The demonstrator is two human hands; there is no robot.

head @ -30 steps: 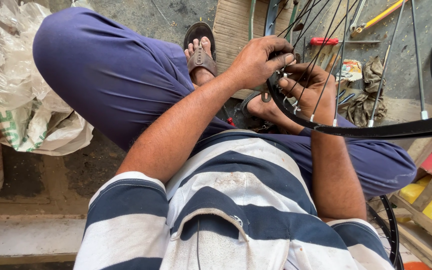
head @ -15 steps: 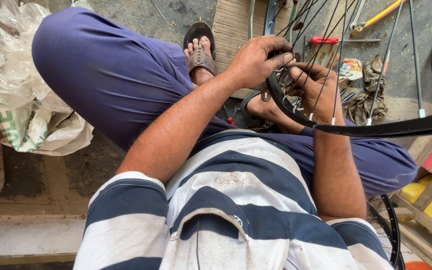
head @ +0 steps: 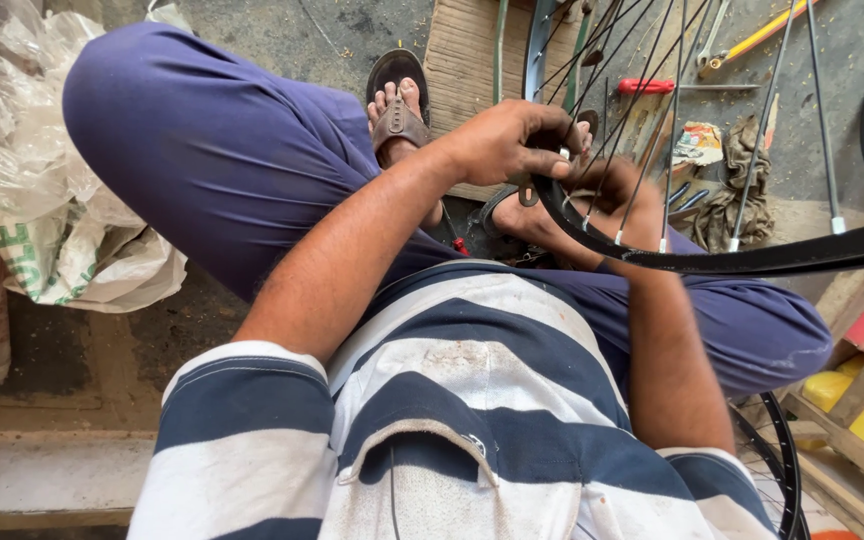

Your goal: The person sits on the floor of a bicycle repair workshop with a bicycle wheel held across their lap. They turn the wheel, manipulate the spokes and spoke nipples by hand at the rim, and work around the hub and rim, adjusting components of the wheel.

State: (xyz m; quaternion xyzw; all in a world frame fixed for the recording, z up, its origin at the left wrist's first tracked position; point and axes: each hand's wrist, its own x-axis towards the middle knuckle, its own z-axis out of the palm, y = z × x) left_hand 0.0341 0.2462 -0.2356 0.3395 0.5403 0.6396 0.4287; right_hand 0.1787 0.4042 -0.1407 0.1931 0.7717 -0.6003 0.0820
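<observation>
Left hand (head: pixel 512 140) clenched around the black, curved metal bicycle wheel rim (head: pixel 752 260) over the lap. Right hand (head: pixel 607 195) behind thin steel spokes (head: pixel 642 120); fingers curled, grasp unclear. Crinkled translucent plastic bag (head: pixel 42 180) lies left, contents not discernible.

I wear a short-sleeved shirt (head: pixel 472 400) with broad navy and white stripes, smudged with grime, and a chest pocket (head: pixel 422 470) sewn on the front. My trousers (head: pixel 212 160) are plain dark blue. A brown strapped sandal (head: pixel 397 105) is on my bare foot. My forearms are uncovered.
</observation>
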